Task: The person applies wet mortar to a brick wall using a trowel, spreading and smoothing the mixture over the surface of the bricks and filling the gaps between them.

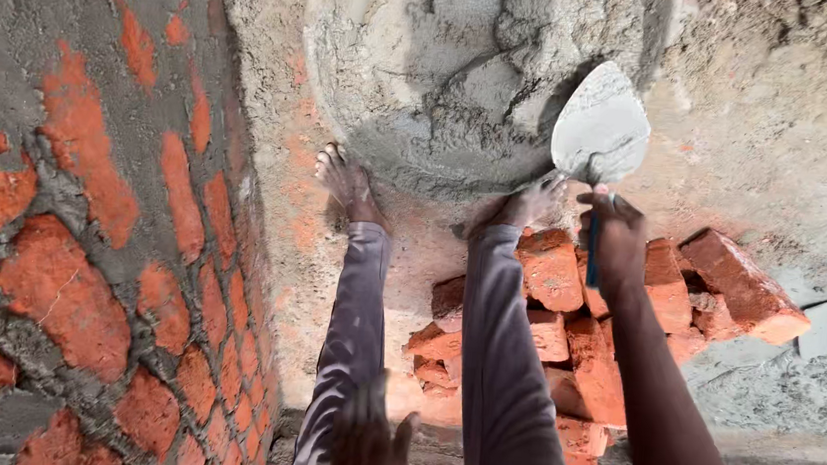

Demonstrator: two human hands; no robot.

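You are standing barefoot on the floor beside a partly mortared brick wall (82,263) and looking straight down. Your right hand (615,242) is closing fully round the blue handle of a trowel (600,131), and you are holding the mortar-coated blade just over the near edge of the grey mortar heap (448,66). Your left hand (367,445) is hanging by your left thigh with fingers loosely spread, gripping nothing. A pile of loose red bricks (574,336) is lying just beside your right foot. By my judgement, you are at the loading stage: drawing mortar onto the blade. The next move is calling for a level blade, so that the charge is not slipping off on the way to the wall.
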